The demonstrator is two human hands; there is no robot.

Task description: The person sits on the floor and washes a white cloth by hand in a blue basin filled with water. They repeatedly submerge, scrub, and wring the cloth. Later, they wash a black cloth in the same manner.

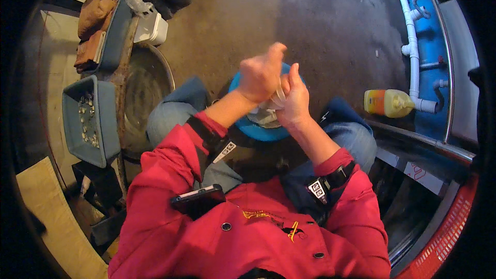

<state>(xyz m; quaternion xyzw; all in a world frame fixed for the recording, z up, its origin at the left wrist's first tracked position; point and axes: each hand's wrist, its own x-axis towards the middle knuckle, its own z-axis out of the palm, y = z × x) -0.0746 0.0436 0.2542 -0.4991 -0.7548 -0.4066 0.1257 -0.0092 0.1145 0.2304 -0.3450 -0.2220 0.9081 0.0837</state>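
Note:
Both my hands are together above a blue basin (267, 133) on the floor between my knees. My right hand (296, 99), thumb up, grips a pale, translucent, limp piece (278, 100) that looks like thin plastic. My left hand (257, 77) presses close against the same piece, slightly blurred. Its back faces me and hides its fingers, so its hold cannot be made out. Whitish, crumpled material (265, 118) lies in the basin below, partly covered by my wrists.
To the left are a large round metal tub (145, 100), a grey-blue bin (110, 124) with small pale pieces, white containers (153, 29) and brown cloths (95, 19). A yellowish jug (389, 102) lies by white pipes (412, 54) at right. A red perforated crate (449, 236) stands lower right.

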